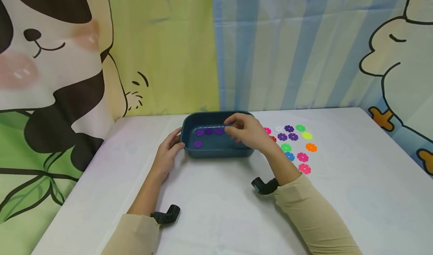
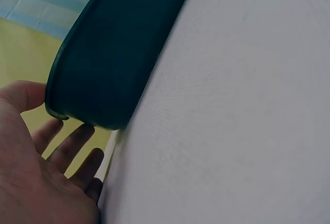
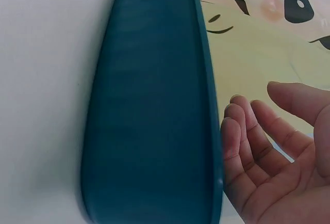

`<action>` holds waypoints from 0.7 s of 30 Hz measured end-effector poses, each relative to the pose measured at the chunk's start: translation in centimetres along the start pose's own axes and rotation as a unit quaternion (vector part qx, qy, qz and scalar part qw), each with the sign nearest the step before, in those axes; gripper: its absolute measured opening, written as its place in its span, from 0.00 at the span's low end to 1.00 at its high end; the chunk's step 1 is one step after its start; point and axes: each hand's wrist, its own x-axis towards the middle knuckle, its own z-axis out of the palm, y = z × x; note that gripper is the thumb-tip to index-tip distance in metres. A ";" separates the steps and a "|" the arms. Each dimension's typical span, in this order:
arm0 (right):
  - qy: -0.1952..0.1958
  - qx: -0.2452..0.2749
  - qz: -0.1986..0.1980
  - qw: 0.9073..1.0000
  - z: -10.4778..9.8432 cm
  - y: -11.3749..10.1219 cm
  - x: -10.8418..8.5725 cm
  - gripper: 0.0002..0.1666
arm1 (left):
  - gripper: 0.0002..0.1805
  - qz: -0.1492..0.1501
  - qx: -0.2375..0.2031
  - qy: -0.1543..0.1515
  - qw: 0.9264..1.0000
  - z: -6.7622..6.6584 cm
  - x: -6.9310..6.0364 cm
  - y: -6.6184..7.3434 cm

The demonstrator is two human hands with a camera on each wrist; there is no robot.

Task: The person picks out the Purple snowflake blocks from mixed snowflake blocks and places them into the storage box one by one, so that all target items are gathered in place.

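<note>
A dark teal rectangular plastic basin stands on the table near its far edge. Inside lie several purple flower-shaped discs, three in a row along the back and one purple disc nearer the front left. My left hand is at the basin's left end; in the left wrist view its thumb touches the rim and its fingers extend along the end wall. Over the basin's right part hovers my right hand, thumb and fingers loosely bent and apart, nothing between them in the right wrist view.
To the basin's right, loose flower-shaped discs in several colours lie scattered, among them a pink disc, an orange disc and a purple disc. A printed curtain hangs behind the white table.
</note>
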 end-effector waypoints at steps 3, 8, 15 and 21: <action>0.006 0.012 0.001 1.000 -0.5 0.0 -0.3 0.17 | 0.31 -0.002 -0.001 -0.001 1.000 0.0 0.0 -0.1; 0.025 0.010 0.012 1.000 -1.7 0.2 -1.1 0.16 | 0.31 -0.003 -0.006 -0.001 1.000 0.2 -0.1 -0.1; 0.038 -0.001 0.015 0.999 -2.9 1.2 -1.7 0.17 | 0.30 0.001 0.004 0.001 1.000 0.0 -0.1 0.0; 0.045 -0.005 0.028 0.999 -3.8 1.9 -2.0 0.17 | 0.30 0.008 0.001 0.000 1.000 0.1 -0.1 0.1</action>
